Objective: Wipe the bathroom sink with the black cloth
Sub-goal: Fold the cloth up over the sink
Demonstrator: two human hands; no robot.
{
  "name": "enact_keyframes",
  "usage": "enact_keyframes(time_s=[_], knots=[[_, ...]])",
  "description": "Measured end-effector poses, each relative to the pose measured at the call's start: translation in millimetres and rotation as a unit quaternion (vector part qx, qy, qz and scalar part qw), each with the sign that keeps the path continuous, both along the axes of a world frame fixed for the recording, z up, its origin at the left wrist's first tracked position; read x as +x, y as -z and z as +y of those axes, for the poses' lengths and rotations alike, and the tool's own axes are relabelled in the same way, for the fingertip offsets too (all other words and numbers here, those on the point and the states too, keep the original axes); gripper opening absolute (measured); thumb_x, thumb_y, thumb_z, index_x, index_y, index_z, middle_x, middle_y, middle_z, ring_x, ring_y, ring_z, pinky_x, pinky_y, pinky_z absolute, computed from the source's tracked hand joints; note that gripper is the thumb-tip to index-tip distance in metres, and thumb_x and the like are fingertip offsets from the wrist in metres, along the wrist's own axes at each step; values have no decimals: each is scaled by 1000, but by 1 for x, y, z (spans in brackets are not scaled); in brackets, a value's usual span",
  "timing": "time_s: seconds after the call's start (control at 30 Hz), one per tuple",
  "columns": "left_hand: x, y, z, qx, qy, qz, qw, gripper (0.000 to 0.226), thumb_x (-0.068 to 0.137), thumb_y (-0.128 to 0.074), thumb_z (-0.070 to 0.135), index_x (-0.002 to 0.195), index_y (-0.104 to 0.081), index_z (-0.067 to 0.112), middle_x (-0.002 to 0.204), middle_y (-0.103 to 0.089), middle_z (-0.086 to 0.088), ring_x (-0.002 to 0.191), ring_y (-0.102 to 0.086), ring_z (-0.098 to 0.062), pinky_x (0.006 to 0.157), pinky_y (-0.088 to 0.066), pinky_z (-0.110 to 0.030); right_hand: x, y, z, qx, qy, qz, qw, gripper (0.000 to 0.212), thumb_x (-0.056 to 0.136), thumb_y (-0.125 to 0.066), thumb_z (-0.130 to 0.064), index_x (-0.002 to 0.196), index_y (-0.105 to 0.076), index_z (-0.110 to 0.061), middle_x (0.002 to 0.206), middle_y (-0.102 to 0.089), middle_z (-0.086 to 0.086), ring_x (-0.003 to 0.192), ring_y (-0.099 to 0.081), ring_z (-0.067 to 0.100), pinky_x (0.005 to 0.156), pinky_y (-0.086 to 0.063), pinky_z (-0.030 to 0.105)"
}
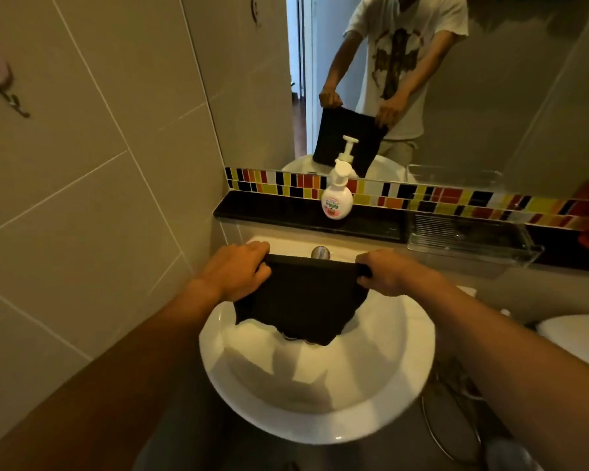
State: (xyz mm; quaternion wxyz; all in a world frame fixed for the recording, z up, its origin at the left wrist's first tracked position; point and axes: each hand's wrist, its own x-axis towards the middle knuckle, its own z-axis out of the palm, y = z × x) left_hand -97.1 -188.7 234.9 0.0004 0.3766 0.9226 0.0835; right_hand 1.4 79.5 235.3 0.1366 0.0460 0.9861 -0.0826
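Note:
The black cloth [303, 300] hangs spread out over the white round sink [320, 416], held by its top corners. My left hand [238, 270] grips the left corner and my right hand [385, 271] grips the right corner. The cloth's lower edge dangles above the back half of the basin and hides most of the faucet; only the faucet's chrome top [320, 252] shows behind the cloth. The cloth casts a shadow on the basin floor.
A white soap pump bottle [337, 195] stands on the dark ledge [279, 212] behind the sink. A clear plastic tray [470, 236] sits on the ledge to the right. A mirror [473, 79] is above, a tiled wall on the left, a toilet [578, 338] at right.

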Motion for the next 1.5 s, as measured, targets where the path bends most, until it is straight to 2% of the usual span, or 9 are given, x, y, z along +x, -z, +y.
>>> enact_keyframes(time_s=[0.23, 0.37, 0.5, 0.63, 0.77, 0.93, 1.1, 1.4, 1.5], knots=[[37, 10, 31, 82, -89, -130, 984, 13, 96, -45, 26, 97, -52, 15, 96, -60, -9, 86, -58, -27, 80, -51, -45, 57, -10, 37, -13, 102, 97, 990, 25, 92, -56, -34, 112, -64, -22, 106, -65, 6, 98, -61, 24, 81, -51, 38], [49, 4, 57, 152, -171, -223, 948, 16, 93, -55, 22, 99, -61, 8, 98, -61, -11, 91, -58, -27, 80, -47, -37, 76, -5, 47, -97, 198, 131, 966, 20, 93, -56, -33, 106, -64, -21, 97, -65, 5, 94, -61, 23, 85, -52, 43], [64, -8, 84, 234, -240, -341, 878, 18, 93, -59, 21, 88, -60, 4, 85, -60, -14, 79, -59, -25, 72, -53, -35, 85, 2, 48, -223, 271, 146, 925, 17, 91, -59, -29, 97, -66, -15, 90, -66, 8, 89, -64, 25, 83, -53, 45], [81, -16, 113, 315, -274, -415, 808, 26, 92, -60, 22, 103, -59, -1, 91, -61, -16, 79, -62, -26, 73, -58, -36, 87, -7, 35, -383, 328, 155, 850, 23, 90, -63, -24, 97, -66, -2, 97, -67, 16, 90, -66, 30, 82, -57, 44], [102, -27, 138, 364, -287, -482, 744, 11, 94, -55, 12, 92, -56, 1, 72, -60, -11, 60, -60, -18, 44, -53, -23, 86, -21, 16, -465, 315, 151, 813, 13, 92, -60, -17, 92, -66, -5, 102, -67, 18, 91, -67, 28, 80, -57, 35], [102, -24, 151, 411, -336, -535, 657, 11, 95, -46, 11, 97, -54, 3, 84, -63, -17, 74, -66, -28, 68, -58, -34, 80, -22, 12, -485, 365, 176, 775, 23, 92, -61, -21, 106, -66, -4, 101, -69, 14, 93, -68, 25, 80, -59, 35], [103, -22, 158, 408, -323, -532, 668, 19, 96, -49, 13, 107, -57, -1, 78, -67, -16, 60, -69, -23, 46, -57, -27, 79, -13, 3, -481, 315, 177, 799, 17, 92, -61, -22, 93, -70, -8, 86, -70, 7, 78, -68, 16, 79, -57, 32], [97, -30, 160, 413, -312, -528, 674, 20, 97, -49, 15, 97, -63, 1, 65, -66, -10, 39, -63, -14, 36, -48, -20, 83, -5, 0, -460, 176, 178, 852, 25, 88, -65, -25, 112, -68, -19, 97, -71, -2, 96, -66, 16, 88, -50, 31], [88, -27, 162, 349, -311, -448, 762, 20, 92, -55, 25, 93, -65, 7, 62, -60, -3, 51, -59, -13, 54, -51, -26, 80, -13, 4, -425, 166, 191, 869, 21, 92, -59, -19, 109, -69, -12, 94, -69, 2, 98, -64, 20, 87, -49, 33]])
